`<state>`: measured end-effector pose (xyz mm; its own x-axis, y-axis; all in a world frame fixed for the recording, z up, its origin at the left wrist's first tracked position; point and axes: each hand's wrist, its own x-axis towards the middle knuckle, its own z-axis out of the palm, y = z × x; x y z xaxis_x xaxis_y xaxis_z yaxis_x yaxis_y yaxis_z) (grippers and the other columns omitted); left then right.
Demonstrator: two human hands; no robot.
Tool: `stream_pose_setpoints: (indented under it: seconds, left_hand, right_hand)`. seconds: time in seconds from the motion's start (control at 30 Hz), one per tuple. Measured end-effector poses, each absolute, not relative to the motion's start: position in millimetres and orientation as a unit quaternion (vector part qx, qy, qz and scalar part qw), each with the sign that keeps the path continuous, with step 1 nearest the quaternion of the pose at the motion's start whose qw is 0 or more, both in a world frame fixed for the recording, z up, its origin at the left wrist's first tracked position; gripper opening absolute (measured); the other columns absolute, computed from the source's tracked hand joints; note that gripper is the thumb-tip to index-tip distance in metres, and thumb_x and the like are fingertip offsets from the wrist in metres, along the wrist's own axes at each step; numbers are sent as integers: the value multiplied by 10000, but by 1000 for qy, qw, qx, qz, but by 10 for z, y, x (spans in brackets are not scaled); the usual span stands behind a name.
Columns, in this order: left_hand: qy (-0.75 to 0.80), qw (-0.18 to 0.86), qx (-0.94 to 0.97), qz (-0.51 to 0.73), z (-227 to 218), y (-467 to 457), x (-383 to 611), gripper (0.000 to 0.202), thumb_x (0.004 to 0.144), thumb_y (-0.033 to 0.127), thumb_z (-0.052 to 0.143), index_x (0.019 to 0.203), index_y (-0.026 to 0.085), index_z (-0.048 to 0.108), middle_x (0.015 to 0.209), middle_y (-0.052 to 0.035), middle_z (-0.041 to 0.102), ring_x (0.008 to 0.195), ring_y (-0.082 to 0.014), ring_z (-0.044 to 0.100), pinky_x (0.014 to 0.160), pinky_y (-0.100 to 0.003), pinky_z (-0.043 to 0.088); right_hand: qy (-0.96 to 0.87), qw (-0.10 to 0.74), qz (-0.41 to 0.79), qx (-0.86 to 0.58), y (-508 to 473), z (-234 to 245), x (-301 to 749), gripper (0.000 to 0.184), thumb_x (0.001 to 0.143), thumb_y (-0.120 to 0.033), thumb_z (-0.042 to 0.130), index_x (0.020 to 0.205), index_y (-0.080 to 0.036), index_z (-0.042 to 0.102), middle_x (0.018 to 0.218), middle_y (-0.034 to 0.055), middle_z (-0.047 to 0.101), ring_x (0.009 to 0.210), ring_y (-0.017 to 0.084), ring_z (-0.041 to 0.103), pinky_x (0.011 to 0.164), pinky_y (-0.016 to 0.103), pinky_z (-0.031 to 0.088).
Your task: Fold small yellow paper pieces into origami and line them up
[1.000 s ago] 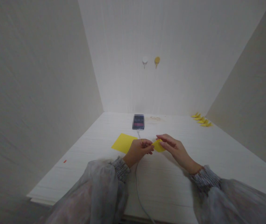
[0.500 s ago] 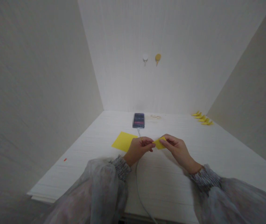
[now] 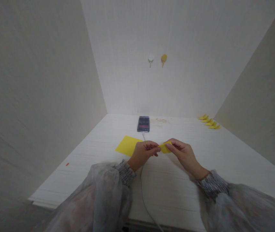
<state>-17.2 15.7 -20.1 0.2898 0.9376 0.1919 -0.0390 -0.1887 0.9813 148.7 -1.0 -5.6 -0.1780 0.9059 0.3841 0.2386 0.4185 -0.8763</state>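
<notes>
Between my hands is a small folded piece of yellow paper [image 3: 165,148], held a little above the white table. My left hand [image 3: 145,153] pinches its left corner between thumb and fingers; a ring shows on one finger. With the thumb on its near face and the fingers behind, my right hand [image 3: 182,154] grips the paper's right part. A flat yellow sheet [image 3: 128,146] lies on the table to the left, its right edge partly covered by my left hand.
A phone [image 3: 143,124] with a blurred screen lies near the back wall, its white cable [image 3: 142,190] running under my left hand to the front edge. Several folded yellow paper pieces [image 3: 210,122] stand in a row at back right. A red scrap [image 3: 67,164] lies at left.
Hardly anything differs. Both hands keep their grip on the folded paper in the same place, and the whole view has shifted very slightly.
</notes>
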Motion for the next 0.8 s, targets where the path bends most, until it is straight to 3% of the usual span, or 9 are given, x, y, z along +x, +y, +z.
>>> stream_pose_setpoints:
  seconds: [0.6,0.8]
  left_hand:
    - [351,531,605,479,-189,151,-186,198,602,304,650,661,118,613,550,-5,594,462,-75,527,454,-185,404]
    - [333,551,607,465,-192,140,-186,185,608,287,645,640,112,594,566,-5,592,463,-72,527,462,-189,415]
  right_hand:
    - [-683,499,359,-396,-26,-48,1494,147,758,-293,517,711,-178,596,683,4,540,659,123,498,600,230,399]
    - [-666,516,364,-397,-3,-99,1509,122,719,-284,568,791,-197,616,774,14,571,708,133,522,616,236,415]
